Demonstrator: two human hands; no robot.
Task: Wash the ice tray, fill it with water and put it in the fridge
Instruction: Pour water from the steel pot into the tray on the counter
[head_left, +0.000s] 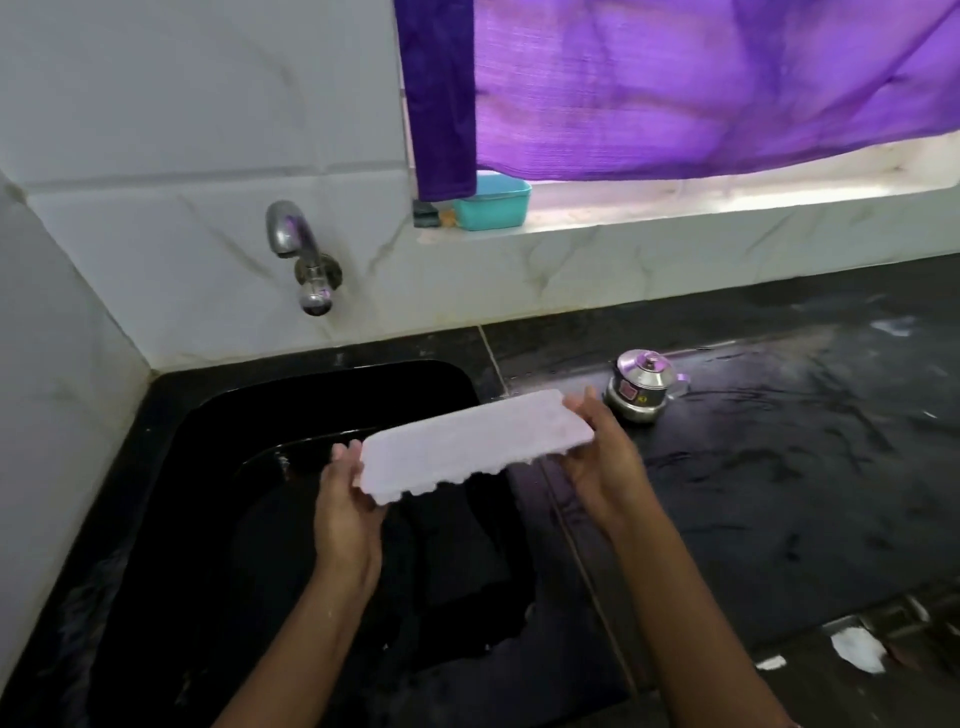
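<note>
Here, room: white marble-look tiled wall, purple curtain (675, 88), chrome tap (298, 254)
Table: dark, glossy stone table (779, 441); black sink (291, 519) set in
Ice tray: pale, frosted plastic ice tray (467, 441), rectangular, tilted, above sink's right edge
Grip: left hand (345, 514) and right hand (602, 457) each clamped on one tray end

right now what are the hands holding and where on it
Both hold the ice tray by its short ends: left hand on the near-left end, right hand on the far-right end, over the sink.
</note>
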